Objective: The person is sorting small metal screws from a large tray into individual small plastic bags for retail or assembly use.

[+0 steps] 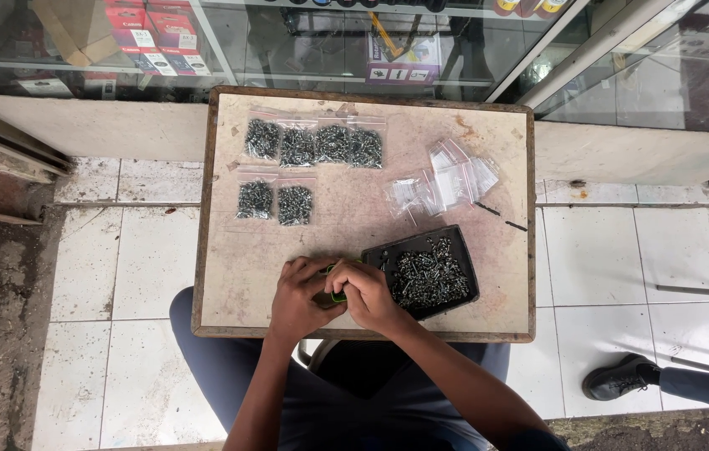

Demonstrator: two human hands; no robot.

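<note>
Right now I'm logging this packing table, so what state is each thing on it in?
Left hand: closed on a small green thing, fingers curled.
Right hand: closed on the same green thing, mostly hidden.
Black tray: open, holding loose screws.
Six filled bags: lying flat in two rows; sealed or not, cannot tell.
Empty bags: clear, piled loosely.
Table: worn, stained top.

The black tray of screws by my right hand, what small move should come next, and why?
Probably reach the right hand into the black tray for more screws. Both hands, the left hand too, are closed around a small green-edged thing, six filled bags lie done, and empty bags wait.
</note>
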